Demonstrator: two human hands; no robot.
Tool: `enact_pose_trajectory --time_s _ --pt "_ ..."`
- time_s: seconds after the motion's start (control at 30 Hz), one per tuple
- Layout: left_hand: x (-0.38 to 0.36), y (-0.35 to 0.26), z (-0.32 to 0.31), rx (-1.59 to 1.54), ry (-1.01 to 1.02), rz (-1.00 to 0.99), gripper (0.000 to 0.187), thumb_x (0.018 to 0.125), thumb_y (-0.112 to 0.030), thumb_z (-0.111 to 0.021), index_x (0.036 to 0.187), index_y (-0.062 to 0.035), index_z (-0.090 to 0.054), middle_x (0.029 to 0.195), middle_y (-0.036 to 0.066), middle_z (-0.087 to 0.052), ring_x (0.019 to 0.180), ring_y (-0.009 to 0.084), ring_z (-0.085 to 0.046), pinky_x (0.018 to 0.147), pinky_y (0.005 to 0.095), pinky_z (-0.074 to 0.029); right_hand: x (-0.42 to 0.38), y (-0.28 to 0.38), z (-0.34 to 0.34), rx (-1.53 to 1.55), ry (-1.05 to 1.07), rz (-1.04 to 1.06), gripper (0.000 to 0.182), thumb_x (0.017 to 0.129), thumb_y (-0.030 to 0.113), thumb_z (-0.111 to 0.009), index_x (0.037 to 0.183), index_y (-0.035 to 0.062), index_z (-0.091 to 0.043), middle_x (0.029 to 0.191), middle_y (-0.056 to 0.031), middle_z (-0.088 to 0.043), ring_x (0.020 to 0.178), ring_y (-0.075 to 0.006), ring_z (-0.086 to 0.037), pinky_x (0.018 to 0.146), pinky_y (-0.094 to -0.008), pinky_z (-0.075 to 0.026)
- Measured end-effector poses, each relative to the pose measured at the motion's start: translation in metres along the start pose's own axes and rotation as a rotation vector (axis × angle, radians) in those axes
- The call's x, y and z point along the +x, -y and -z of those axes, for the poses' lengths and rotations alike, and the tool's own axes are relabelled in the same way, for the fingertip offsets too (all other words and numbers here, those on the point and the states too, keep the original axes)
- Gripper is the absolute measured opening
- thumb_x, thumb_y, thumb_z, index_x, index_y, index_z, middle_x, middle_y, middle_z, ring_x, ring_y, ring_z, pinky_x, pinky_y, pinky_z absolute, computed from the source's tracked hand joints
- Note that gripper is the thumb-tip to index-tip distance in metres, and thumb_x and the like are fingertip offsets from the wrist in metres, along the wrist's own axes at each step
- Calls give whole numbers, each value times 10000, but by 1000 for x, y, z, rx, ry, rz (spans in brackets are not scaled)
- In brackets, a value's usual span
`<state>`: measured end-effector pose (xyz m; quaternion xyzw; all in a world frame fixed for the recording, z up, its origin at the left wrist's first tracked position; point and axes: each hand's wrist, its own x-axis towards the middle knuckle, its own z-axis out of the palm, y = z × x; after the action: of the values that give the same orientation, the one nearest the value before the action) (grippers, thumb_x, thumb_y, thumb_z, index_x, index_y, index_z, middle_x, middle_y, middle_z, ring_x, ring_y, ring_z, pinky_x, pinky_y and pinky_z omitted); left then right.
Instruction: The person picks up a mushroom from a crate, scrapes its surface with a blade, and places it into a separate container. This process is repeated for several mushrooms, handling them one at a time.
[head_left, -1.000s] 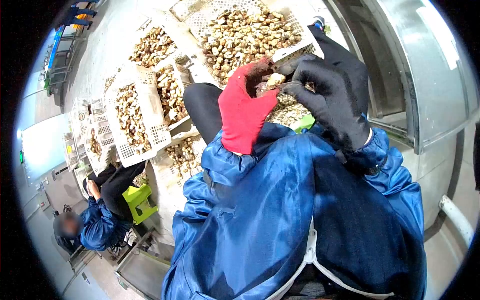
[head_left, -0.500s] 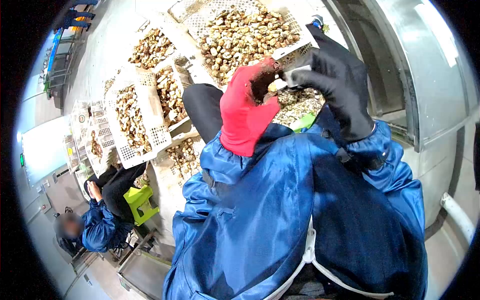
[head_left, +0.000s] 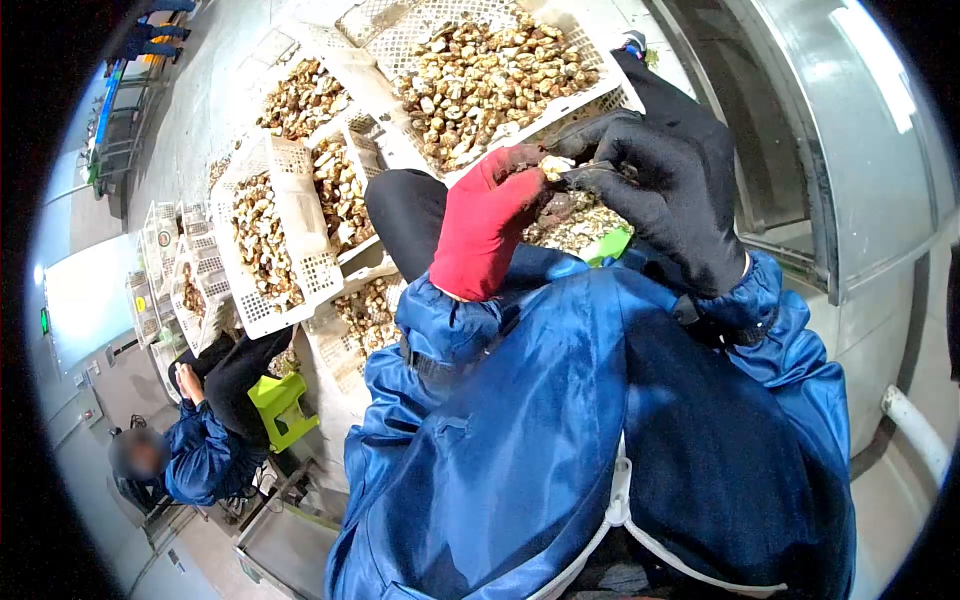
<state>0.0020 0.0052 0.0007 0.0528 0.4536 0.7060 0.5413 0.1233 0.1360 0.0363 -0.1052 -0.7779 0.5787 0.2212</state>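
Observation:
My left hand (head_left: 487,222), in a red glove with dark-stained fingertips, pinches a small cream-and-brown mushroom (head_left: 553,168). From the other side, my right hand (head_left: 668,190) in a black glove meets it, fingers curled and closed. Whatever the right fingers grip is hidden by the dark glove. Beneath both hands lies a heap of pale small pieces (head_left: 575,228), with a bright green edge (head_left: 608,246) beside it. Just beyond the hands, a white perforated crate (head_left: 615,98) holds many brown-and-cream mushrooms (head_left: 490,80).
More white crates (head_left: 295,190) of mushrooms stand to the left. A seated person (head_left: 205,440) in blue is at lower left, near a green stool (head_left: 283,408). Metal-framed panels (head_left: 850,130) rise at right, with a white pipe (head_left: 915,435) below.
My hands have come closer together, and my left fingers have narrowed to a pinch around the mushroom. The pale grey flat object seen in my right fingers no longer shows.

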Motion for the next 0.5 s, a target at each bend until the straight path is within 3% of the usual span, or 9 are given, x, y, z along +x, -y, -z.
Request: enact_pose_trajectory --time_s 0.07,0.17,0.27,0.3,0.4,0.5 --pt "-2 -3 -2 21 40 -45 323 766 -25 -561 1069 62 -489 882 104 -570 720 131 -554 609 236 -457 -1 -6 -2 68 -12 -3 133 787 84 -571 889 -1 -570 895 -83 -600 833 -127 -549 746 -259 -436" --pt "-5 -5 -7 80 28 -71 297 765 -43 -565 1048 23 -505 891 85 -575 725 134 -540 624 235 -440 -1 6 2 241 -80 -280 100 785 92 -585 827 7 -557 924 -89 -600 858 -129 -544 755 -266 -435" --pt "-7 -8 -12 221 -75 -97 290 742 -37 -588 1023 0 -524 892 65 -572 747 134 -537 660 236 -439 -2 1 -5 445 -119 -237 109 778 86 -593 733 14 -524 938 -93 -602 856 -141 -549 754 -274 -438" --pt "-7 -9 -12 279 -117 -109 291 731 -29 -598 1013 -1 -531 887 59 -569 756 133 -539 673 237 -442 -1 0 -4 222 -69 -170 154 767 78 -600 676 17 -492 925 -91 -606 849 -152 -554 754 -278 -436" --pt "0 0 -7 361 -119 -288 281 694 10 -625 962 17 -541 898 62 -582 726 103 -544 646 222 -456 -2 -13 -8 22 -60 35 171 758 90 -613 664 13 -492 919 -96 -606 846 -165 -557 745 -283 -438" --pt "-2 -1 -5 286 -77 -238 276 688 7 -627 953 4 -550 883 38 -574 738 87 -536 663 205 -450 -3 -4 -6 247 -101 -249 123 743 100 -626 780 2 -561 863 -79 -613 797 -138 -561 706 -262 -443"
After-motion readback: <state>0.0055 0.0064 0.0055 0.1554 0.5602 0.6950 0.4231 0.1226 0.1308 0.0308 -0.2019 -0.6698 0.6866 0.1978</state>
